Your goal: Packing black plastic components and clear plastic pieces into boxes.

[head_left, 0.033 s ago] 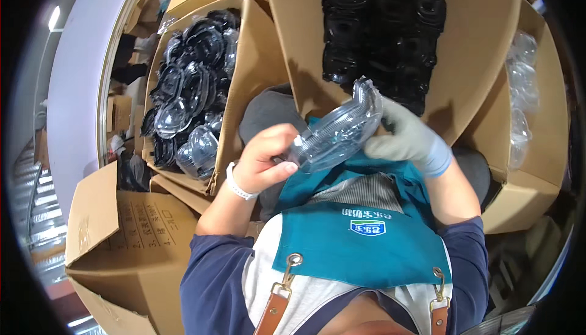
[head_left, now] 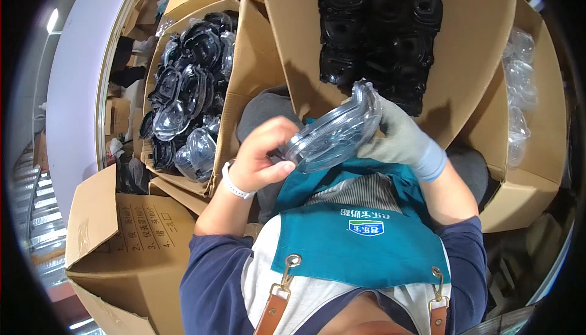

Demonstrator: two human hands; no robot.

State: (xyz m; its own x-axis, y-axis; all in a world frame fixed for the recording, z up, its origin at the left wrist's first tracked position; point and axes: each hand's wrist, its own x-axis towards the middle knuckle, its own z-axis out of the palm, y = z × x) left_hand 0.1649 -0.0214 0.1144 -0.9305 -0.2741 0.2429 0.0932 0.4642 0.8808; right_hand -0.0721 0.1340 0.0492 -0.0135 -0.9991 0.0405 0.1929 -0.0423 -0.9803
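- A person in a teal apron [head_left: 360, 243] holds a stack of clear lids [head_left: 334, 133] at chest height, in the middle of the scene, tilted with its right end higher.
- The bare left hand [head_left: 262, 158] is closed on the stack's lower left end, thumb pressed against the rim; a white wristband [head_left: 235, 183] sits on that wrist.
- The gloved right hand [head_left: 397, 136] grips the stack's upper right end, fingers wrapped behind it.
- To the far left, an open box [head_left: 244, 66] is packed with black trays under clear lids [head_left: 183, 103].
- Straight ahead, a second box [head_left: 476, 48] holds stacked black trays [head_left: 381, 30], just beyond the lids.
- At the right edge, a third box [head_left: 543, 152] shows clear containers [head_left: 519, 91], partly cut off by the lens rim.
- A closed carton [head_left: 122, 243] stands near left, beside the left elbow.
- How many lids make up the stack cannot be told; the layers blur together.
- Boxes crowd three sides; the only open room is the small gap between chest and cartons, where dark trousers [head_left: 262, 112] show.
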